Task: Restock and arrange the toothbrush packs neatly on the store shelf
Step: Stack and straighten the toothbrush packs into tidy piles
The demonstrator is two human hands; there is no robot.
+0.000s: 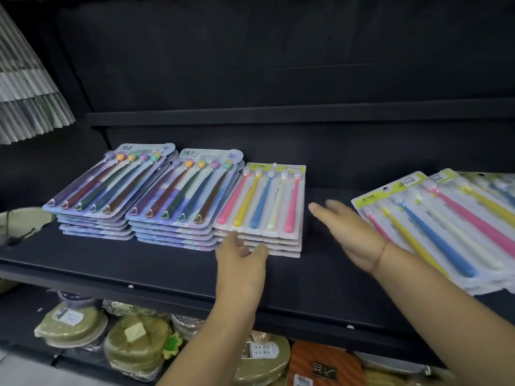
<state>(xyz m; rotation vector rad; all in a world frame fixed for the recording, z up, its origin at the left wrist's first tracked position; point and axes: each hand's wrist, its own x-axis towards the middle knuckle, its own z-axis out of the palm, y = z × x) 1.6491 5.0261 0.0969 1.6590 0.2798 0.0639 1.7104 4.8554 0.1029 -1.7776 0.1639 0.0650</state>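
Left purple-card stack [108, 188] and second purple-card stack [189, 196] side by side on shelf [125, 260], well left of all fingers. Pastel toothbrush stack [264, 201] directly beyond left hand [241, 263]: fingers and thumb slightly apart, tips touching its front edge, clasping nothing. Right hand [354, 235] flat, fingers straight and together, above shelf right of that stack. Slanted pastel packs [434, 227] just right of its wrist.

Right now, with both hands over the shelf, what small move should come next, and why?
Probably the right hand should reach for the loose packs on the right and slide them toward the pastel stack. They lie slanted and fanned out, across a bare gap of shelf from it, while the left hand rests at that stack's front edge.
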